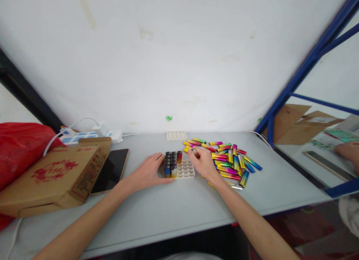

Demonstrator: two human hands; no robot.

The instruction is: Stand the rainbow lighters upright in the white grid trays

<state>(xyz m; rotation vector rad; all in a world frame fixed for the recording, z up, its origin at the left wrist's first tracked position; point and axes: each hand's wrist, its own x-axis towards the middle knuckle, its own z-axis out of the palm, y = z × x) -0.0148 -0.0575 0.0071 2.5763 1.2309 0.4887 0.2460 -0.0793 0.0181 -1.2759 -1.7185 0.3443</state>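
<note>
Fronting a stained wall (179, 73), the grey table (174, 207) bears a tray (186, 171)

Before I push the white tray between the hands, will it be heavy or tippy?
The white tray is probably light, since it looks shallow and full of hollows. Its left side may feel heavier, because most black-topped pieces stand there. Those pieces could wobble if bumped, being tall and narrow.

Foil-bright, glossy cylinders (236, 163) shine back at me beside a matt, plastic-looking tray (186, 174) on a smooth, low-sheen tabletop (157, 211), with a glassy, dark-screened tablet (111, 169), a dull cardboard box (52, 178) and a crinkled, shiny, plastic-looking bag (24, 144) before a matt, smudged wall (179, 73).
</note>
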